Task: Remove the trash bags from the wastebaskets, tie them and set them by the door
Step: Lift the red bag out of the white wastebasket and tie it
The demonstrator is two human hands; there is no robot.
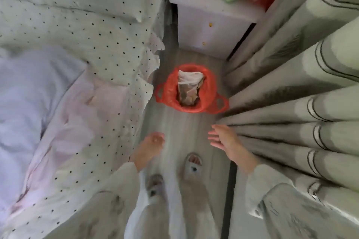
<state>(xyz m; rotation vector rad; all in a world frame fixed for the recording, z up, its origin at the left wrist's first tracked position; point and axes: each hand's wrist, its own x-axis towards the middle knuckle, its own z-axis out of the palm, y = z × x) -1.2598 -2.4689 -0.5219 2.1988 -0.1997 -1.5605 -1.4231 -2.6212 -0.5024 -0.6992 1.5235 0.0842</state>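
A wastebasket lined with a red trash bag (171, 91) stands on the wood floor in the narrow aisle ahead of me. The bag's two loop handles stick out left and right, and crumpled paper (189, 85) fills its middle. My left hand (149, 147) hangs below the bag, near the bed's edge, fingers loosely curled and holding nothing. My right hand (225, 139) is stretched forward with straight fingers, empty, close to the curtain. Both hands are well short of the bag.
A bed with a dotted quilt (87, 48) borders the aisle on the left. Pleated curtains (301, 93) hang on the right. A white nightstand (213, 25) with a black spiral coil and red cloth closes the far end. My slippered feet (192, 165) stand on the floor.
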